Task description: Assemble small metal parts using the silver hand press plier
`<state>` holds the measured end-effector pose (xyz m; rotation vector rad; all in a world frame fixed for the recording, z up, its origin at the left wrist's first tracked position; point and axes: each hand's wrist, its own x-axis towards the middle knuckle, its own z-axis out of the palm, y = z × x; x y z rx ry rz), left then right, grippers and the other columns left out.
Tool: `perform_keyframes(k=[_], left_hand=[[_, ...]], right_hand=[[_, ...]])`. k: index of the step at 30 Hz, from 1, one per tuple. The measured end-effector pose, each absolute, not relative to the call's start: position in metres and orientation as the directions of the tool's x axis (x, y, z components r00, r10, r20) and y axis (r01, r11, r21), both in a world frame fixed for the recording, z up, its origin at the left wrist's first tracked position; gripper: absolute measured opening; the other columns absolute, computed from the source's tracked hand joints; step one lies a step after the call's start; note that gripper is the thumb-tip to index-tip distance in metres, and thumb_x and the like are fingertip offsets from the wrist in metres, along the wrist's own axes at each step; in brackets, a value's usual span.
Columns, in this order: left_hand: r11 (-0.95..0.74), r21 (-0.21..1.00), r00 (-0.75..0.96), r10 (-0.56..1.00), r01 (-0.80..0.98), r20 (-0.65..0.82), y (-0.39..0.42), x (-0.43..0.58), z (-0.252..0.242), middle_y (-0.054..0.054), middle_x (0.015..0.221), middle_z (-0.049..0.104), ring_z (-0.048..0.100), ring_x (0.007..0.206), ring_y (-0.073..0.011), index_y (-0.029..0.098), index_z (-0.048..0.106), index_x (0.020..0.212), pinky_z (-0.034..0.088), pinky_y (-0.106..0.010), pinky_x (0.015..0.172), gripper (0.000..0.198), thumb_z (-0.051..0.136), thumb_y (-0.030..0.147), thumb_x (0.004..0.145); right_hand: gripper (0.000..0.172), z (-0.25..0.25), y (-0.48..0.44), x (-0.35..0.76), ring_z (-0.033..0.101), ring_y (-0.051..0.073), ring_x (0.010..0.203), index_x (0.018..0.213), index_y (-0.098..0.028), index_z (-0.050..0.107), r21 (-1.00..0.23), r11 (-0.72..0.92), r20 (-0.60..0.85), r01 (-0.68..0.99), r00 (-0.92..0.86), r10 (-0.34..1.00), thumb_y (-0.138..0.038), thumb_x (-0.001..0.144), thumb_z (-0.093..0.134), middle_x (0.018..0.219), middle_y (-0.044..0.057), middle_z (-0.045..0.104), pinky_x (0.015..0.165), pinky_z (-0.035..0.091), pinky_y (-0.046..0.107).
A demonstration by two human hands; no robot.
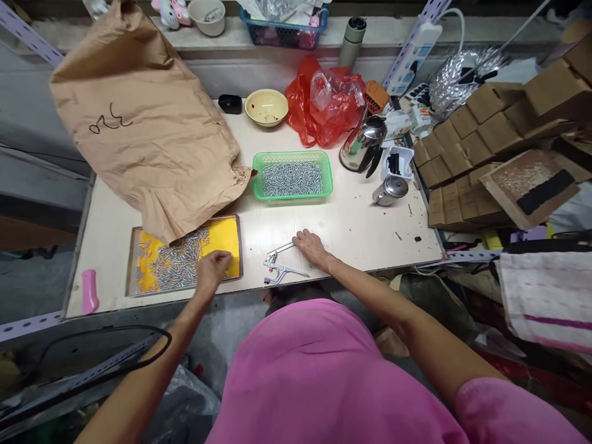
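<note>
My left hand [213, 269] is closed in a pinch over the right part of a yellow-lined tray [225, 236]. Whatever sits between those fingertips is too small to make out. Many small metal pins [178, 262] lie loose in this tray, left of the hand. My right hand [311, 247] rests at the table's front edge with its fingers closed on one handle of metal hand pliers [277, 269]. The pliers lie with their jaws to the left and the handles spread. Behind them stands a green plastic basket [293, 197] holding many similar metal pins.
A large brown paper bag [152, 129] leans over the tray's back. A pink handle-like object [89, 291] lies far left. Behind are a yellow bowl [266, 107] and red plastic bag [319, 111]. A steel kettle [363, 145] and lidded metal pot [391, 190] stand right, near cardboard boxes [481, 132].
</note>
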<state>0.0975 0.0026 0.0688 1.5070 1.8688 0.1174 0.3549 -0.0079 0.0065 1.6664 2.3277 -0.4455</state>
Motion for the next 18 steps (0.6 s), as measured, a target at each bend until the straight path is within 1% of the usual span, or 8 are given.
perform_keyframes(k=[3,5,7,9,13,18], left_hand=[[0.364,0.541,0.001,0.829,0.758,-0.559,-0.001,0.113,0.058,-0.001,0.077,0.067,0.062,0.062,-0.0110,0.014,0.064,0.096,0.052,-0.023,0.056,0.021,0.058,0.030,0.083],[0.378,0.565,0.029,0.813,0.733,-0.581,-0.009,0.127,0.046,0.000,0.068,0.068,0.061,0.055,-0.0105,0.014,0.068,0.087,0.049,-0.019,0.050,0.019,0.061,0.029,0.079],[0.380,0.568,0.034,0.810,0.730,-0.585,-0.017,0.136,0.033,-0.001,0.062,0.068,0.060,0.051,-0.0108,0.013,0.069,0.081,0.047,-0.019,0.048,0.018,0.060,0.029,0.076],[0.371,0.559,0.033,0.812,0.741,-0.583,-0.023,0.139,0.023,-0.001,0.058,0.067,0.060,0.051,-0.0117,0.014,0.070,0.077,0.046,-0.020,0.049,0.018,0.060,0.029,0.075],[0.333,0.523,0.043,0.812,0.784,-0.582,-0.027,0.132,0.016,-0.001,0.056,0.067,0.063,0.057,-0.0146,0.015,0.070,0.073,0.045,-0.022,0.055,0.017,0.060,0.030,0.074],[0.282,0.472,0.054,0.813,0.835,-0.580,-0.030,0.128,0.011,-0.002,0.062,0.069,0.065,0.066,-0.0158,0.016,0.070,0.075,0.044,-0.022,0.062,0.016,0.058,0.027,0.076]], right_hand=[[0.024,0.008,-0.009,0.354,0.044,0.023,0.101,0.103,-0.017,0.053,-0.106,0.306,-0.356,0.946,-0.324,0.877,-0.005,0.089,0.038,0.109,0.012,0.054,0.072,0.041,0.031],[0.025,0.009,-0.010,0.354,0.045,0.023,0.100,0.103,-0.016,0.054,-0.108,0.309,-0.348,0.945,-0.328,0.878,-0.003,0.087,0.040,0.108,0.012,0.054,0.071,0.041,0.031],[0.025,0.009,-0.010,0.353,0.045,0.023,0.100,0.102,-0.016,0.054,-0.109,0.309,-0.342,0.945,-0.328,0.880,-0.002,0.086,0.041,0.107,0.012,0.055,0.071,0.040,0.030],[0.025,0.009,-0.011,0.353,0.045,0.023,0.100,0.103,-0.017,0.054,-0.109,0.306,-0.341,0.946,-0.324,0.882,-0.002,0.087,0.042,0.107,0.012,0.055,0.071,0.040,0.031],[0.025,0.008,-0.011,0.352,0.045,0.024,0.101,0.104,-0.017,0.054,-0.111,0.299,-0.340,0.948,-0.319,0.885,-0.003,0.087,0.041,0.108,0.012,0.055,0.072,0.040,0.031],[0.025,0.007,-0.011,0.353,0.045,0.024,0.101,0.104,-0.016,0.054,-0.119,0.295,-0.343,0.948,-0.318,0.884,-0.004,0.089,0.038,0.109,0.013,0.054,0.072,0.041,0.031]])
